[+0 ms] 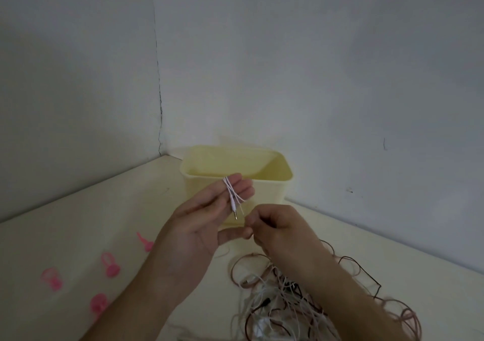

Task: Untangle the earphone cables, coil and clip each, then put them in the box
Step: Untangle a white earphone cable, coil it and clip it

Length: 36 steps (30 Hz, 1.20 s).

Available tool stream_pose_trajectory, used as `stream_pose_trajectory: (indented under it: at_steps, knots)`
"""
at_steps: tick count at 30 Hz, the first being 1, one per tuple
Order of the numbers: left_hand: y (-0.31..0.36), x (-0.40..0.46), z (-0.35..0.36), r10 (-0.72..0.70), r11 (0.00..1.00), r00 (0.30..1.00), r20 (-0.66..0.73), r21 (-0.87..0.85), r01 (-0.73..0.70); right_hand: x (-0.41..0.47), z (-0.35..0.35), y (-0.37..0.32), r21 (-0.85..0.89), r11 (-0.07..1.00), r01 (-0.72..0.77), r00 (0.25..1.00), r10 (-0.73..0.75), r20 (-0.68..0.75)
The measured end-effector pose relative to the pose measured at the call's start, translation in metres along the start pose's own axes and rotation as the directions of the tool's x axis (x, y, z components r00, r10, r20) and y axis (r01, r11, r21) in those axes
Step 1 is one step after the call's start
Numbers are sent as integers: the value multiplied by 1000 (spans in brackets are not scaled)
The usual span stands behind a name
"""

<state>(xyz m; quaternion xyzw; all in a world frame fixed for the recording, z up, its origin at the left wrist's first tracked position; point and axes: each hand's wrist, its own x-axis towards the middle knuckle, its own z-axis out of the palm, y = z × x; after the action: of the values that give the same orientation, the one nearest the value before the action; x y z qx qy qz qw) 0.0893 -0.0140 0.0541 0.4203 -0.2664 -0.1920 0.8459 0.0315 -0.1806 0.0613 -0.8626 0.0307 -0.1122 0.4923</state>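
Cable (230, 191), white, loops over the left hand (207, 217) fingers in front of the box (272, 191); its plug hangs free. Right hand (275, 228) pinches the trailing strand. Step: coiling. Next: finish winding from the tangle (288, 301), then fit a pink clip (111, 264) from the counter (78, 222).

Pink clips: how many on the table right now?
4. All left of the left hand: one nearest the box at, one, one far left, one by the forearm. Arms or tangle may hide more.
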Motion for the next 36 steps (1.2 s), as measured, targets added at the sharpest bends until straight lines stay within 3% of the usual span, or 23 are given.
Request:
stream_pose_trajectory:
  at_steps: [3, 6, 10, 12, 15, 18, 21, 24, 27, 31, 33, 36]
  knots:
    - [-1, 2, -5, 39, 985, 997, -64, 170, -27, -2, 3, -4, -80, 997, 22, 998, -17, 64]
    - [-7, 3, -8, 43, 895, 993, -113, 446, 12, -5, 2, -9, -129, 988, 86, 994, -77, 73]
    - [-15, 0, -2, -20, 787, 999, -47, 615, 45, -6, -10, -14, -109, 990, 93, 996, -93, 1]
    - [-17, -1, -1, -62, 817, 998, -32, 572, 70, -4, -16, -14, -84, 991, 107, 992, -112, -63]
    - [-14, -3, -1, -107, 942, 994, 19, 321, 95, 1, -18, -8, -48, 992, 118, 982, -123, -145]
    - [-9, -4, 2, -90, 993, 994, 64, 81, 85, 1, -15, -3, 51, 995, 82, 992, -77, -96]
    - [-7, -1, 2, -48, 999, 998, 51, -13, 49, 1, -7, -1, -33, 999, 19, 1000, -20, -18]
    - [-5, 0, -1, 3, 999, 1000, -18, 55, -2, 0, 0, -3, -84, 996, -13, 998, 18, 59]
    - [-8, 2, -4, 50, 958, 993, -109, 286, -17, -3, -2, -9, -159, 986, 42, 996, -29, 85]
    - [-11, 0, -1, 3, 849, 994, -111, 526, 56, -7, -10, -17, -107, 986, 131, 990, -135, -33]
    - [-11, -2, 2, -60, 841, 995, -74, 533, 90, -6, -15, -17, -63, 989, 132, 983, -139, -118]
    - [-10, -4, 2, -127, 913, 992, -5, 389, 119, -3, -19, -13, -79, 989, 127, 974, -139, -179]
